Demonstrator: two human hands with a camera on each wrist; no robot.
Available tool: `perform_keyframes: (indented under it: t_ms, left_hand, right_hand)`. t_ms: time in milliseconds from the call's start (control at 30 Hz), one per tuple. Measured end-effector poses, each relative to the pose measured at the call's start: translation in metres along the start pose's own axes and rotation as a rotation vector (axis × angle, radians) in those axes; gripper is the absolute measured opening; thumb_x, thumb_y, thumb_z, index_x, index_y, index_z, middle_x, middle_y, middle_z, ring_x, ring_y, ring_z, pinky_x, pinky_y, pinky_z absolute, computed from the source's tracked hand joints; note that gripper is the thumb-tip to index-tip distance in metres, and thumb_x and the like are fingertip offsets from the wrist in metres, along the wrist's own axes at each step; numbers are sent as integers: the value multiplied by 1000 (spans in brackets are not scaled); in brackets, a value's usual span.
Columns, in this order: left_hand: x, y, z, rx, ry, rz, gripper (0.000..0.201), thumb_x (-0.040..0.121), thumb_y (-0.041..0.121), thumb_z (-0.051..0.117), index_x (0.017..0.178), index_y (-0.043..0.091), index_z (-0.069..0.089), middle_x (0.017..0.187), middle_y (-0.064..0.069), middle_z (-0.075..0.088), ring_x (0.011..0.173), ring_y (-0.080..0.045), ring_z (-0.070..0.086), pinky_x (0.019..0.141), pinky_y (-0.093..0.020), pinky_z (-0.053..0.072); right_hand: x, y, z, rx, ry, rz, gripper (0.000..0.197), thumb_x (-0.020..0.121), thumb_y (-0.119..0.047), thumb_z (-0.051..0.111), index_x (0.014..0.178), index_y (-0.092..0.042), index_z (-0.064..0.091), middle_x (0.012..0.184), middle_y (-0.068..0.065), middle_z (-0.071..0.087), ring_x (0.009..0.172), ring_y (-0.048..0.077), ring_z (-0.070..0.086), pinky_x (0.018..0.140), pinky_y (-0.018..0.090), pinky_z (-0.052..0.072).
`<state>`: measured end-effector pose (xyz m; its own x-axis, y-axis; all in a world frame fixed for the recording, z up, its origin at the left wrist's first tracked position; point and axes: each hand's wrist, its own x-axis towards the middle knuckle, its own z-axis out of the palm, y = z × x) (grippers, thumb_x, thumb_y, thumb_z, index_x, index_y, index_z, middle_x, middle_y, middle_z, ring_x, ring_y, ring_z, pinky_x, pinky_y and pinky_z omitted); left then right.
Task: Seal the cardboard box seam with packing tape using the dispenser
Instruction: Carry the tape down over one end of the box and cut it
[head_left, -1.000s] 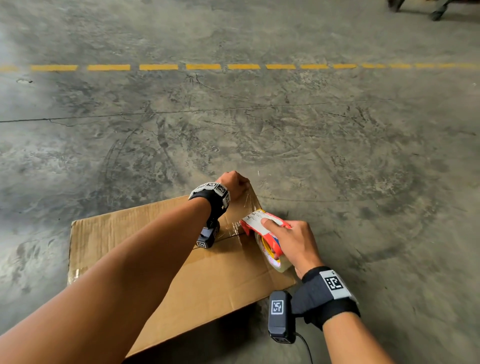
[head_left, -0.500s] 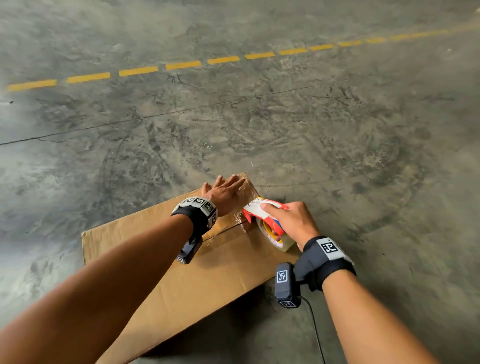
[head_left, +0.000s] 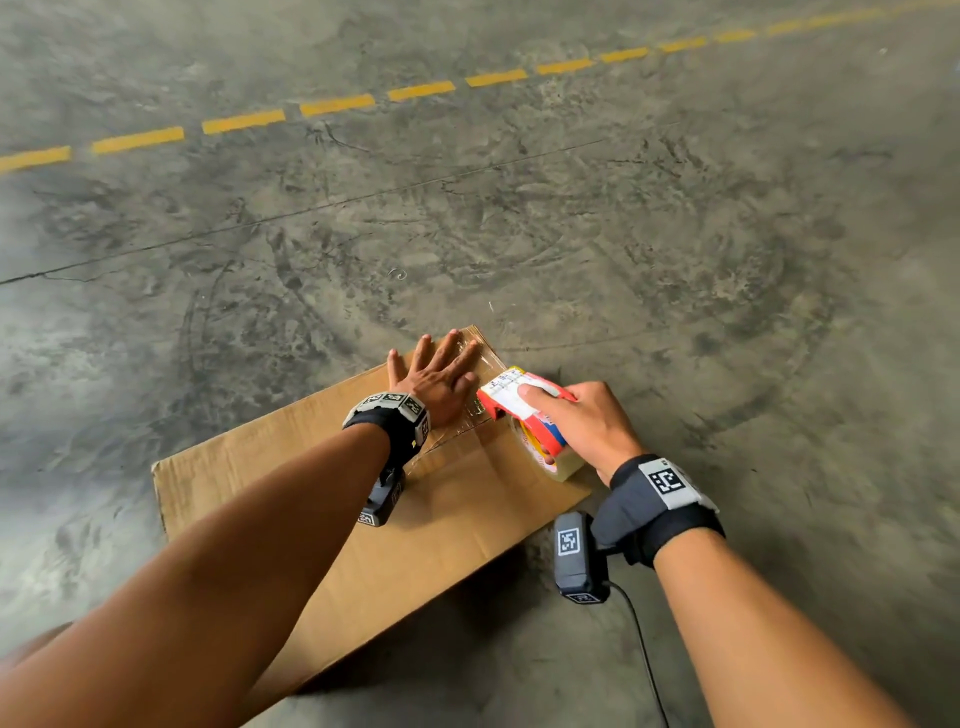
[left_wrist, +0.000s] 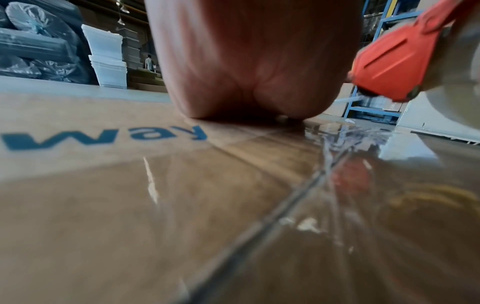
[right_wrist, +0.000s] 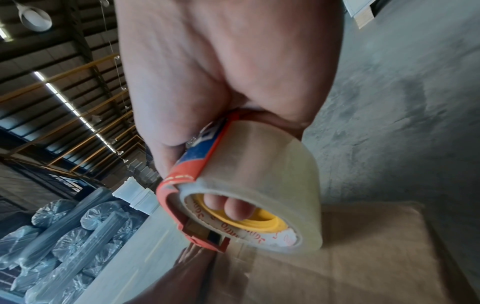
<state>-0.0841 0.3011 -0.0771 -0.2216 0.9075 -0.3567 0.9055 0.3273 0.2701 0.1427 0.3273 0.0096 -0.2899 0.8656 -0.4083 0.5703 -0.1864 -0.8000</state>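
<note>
Cardboard, brown and flattened, fills the lower middle of the head view: the cardboard box (head_left: 415, 519) lies on the grey concrete floor (head_left: 675, 234), its seam (left_wrist: 272, 207) running under glossy clear packing tape (left_wrist: 345, 144) toward the far corner. Our left hand (head_left: 434, 382) lies flat on that corner, fingers straight and spread, holding nothing and pressing the tape down. Our right hand (head_left: 582, 423) is wrapped around the red plastic tape dispenser (head_left: 524, 410), fingers hooked through the yellow core of the clear roll (right_wrist: 259, 185), with its front edge just beside the left hand.

We judge the strip is laid and needs cutting. To do that well, we should keep the left palm firm on the taped end, tilt the dispenser so its blade bites, and pull sharply against the anchored tape. Then we rub out the wrinkles we see near the edge.

Across the upper frame runs a dashed yellow line (head_left: 337, 104). The wrist views show wrapped rolls (right_wrist: 64, 236), blue shelving (left_wrist: 374, 111) and a roof with strip lights.
</note>
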Motion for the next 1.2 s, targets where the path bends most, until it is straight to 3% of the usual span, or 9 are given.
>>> perform_keyframes:
  t_ms: [133,233,333,533,667,800,933,1100,1200]
  left_hand:
    - [1,-2,-2,-6,-22,0,53,100,56,14,149,60,-7,164,21,-14,154,-23,-13,116,-64,-13]
    - [1,-2,-4,-9,-32,2,55,100,52,17,149,60,-7,164,20,-14,154,-23,-12,116,-65,-13]
    - [0,-1,-6,-23,-37,-6,56,97,65,15,149,60,-5,164,21,-15,154,-23,-13,116,-65,-13]
    - [-3,3,-7,-47,-44,-16,80,79,92,13,150,59,-3,164,22,-15,153,-23,-15,115,-65,-13]
    - [-4,3,-6,-35,-53,-2,82,77,93,15,149,59,-4,164,21,-15,153,-24,-14,115,-67,-11]
    - [-6,2,-6,-32,-45,11,82,77,93,19,149,60,-3,164,21,-14,154,-23,-13,115,-67,-11]
    - [-8,3,-8,-32,-53,13,85,75,95,16,150,58,-4,164,20,-16,153,-23,-15,116,-67,-11]
    - [-11,8,-11,-11,-77,3,106,60,104,19,151,56,-5,164,19,-16,153,-24,-16,116,-66,-11]
    - [-13,11,-12,-6,-81,-9,110,58,106,25,151,56,-5,164,19,-16,153,-24,-16,115,-67,-11]
  right_hand:
    - [-13,3,-14,-9,-32,21,47,79,-50,74,66,-5,77,57,12,74,49,27,69,59,40,60]
    - [-33,14,-28,18,-21,48,43,88,-38,77,65,-2,75,60,22,72,48,26,64,54,30,52]
    - [-50,28,-39,49,-4,77,40,91,-34,77,71,1,76,66,22,74,52,24,64,48,22,48]
    - [-61,42,-37,4,9,63,34,89,-41,77,83,-8,82,77,16,80,62,20,70,63,29,50]
    - [-66,44,-38,-11,14,45,32,89,-39,77,88,-8,82,80,17,80,62,20,71,59,27,50]
    - [-72,56,-42,-48,7,27,47,78,-51,74,86,-5,80,79,20,77,63,22,66,62,31,48]
    - [-79,69,-45,-22,31,31,31,85,-43,77,85,-13,83,78,15,79,65,22,70,62,32,51]
    - [-83,84,-42,-19,41,36,35,75,-52,75,83,-19,82,74,11,78,67,34,73,64,33,53]
    - [-89,94,-48,-4,46,49,25,77,-48,77,79,-24,82,73,8,78,64,23,71,64,33,53]
